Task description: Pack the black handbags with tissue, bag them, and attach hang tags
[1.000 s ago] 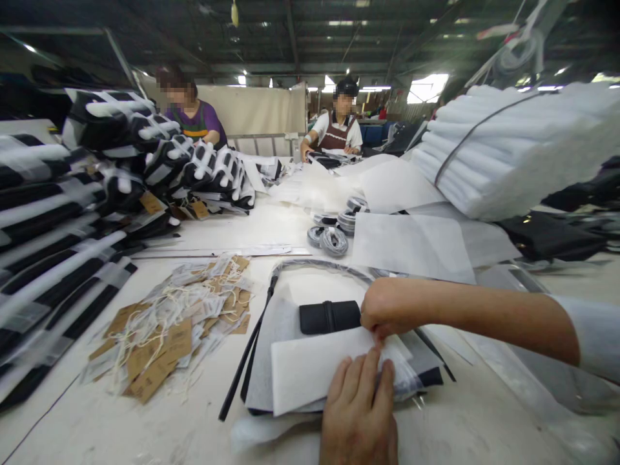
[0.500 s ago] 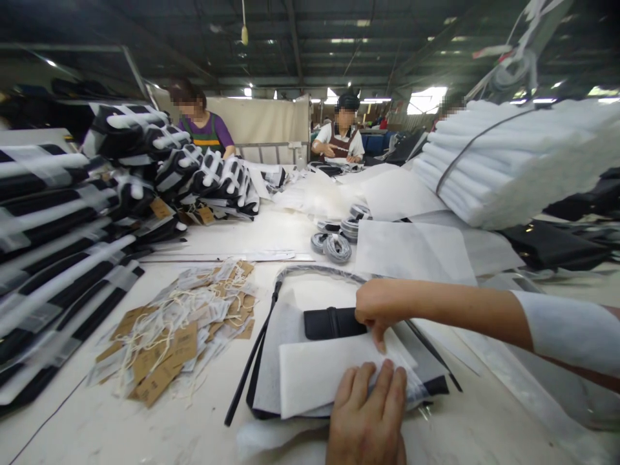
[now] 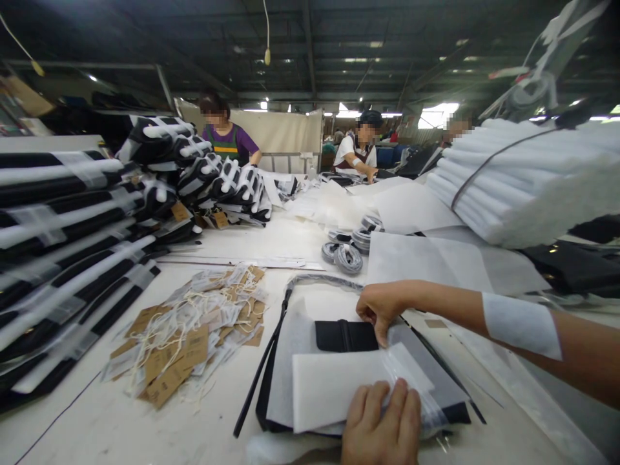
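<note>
A bag lies flat under a grey-white sheet (image 3: 285, 387), its strap (image 3: 320, 279) arched behind it. Across it rests a black pouch-like piece (image 3: 341, 336) with a band around its middle. In front of that is a folded white padding sheet (image 3: 324, 391), with clear film at its right end. My left hand (image 3: 380, 420) lies with fingers outstretched on the padding and film. At the right end of the black piece, my right hand (image 3: 380, 310) has curled fingers and a thumb pointing down; what it pinches is hidden.
Brown tags with strings (image 3: 184, 349) are heaped at the left. Wrapped black-and-white bundles (image 3: 62, 226) rise beyond them. Coiled straps (image 3: 347, 258) sit behind the bag. A tied stack of white padding (image 3: 513, 181) stands at the right. Two people (image 3: 232, 139) (image 3: 358, 148) work across the table.
The camera view has shifted, so the scene sits lower and further right. My hands stay near the same spots on the bag. The person at the back centre has reached an arm forward.
</note>
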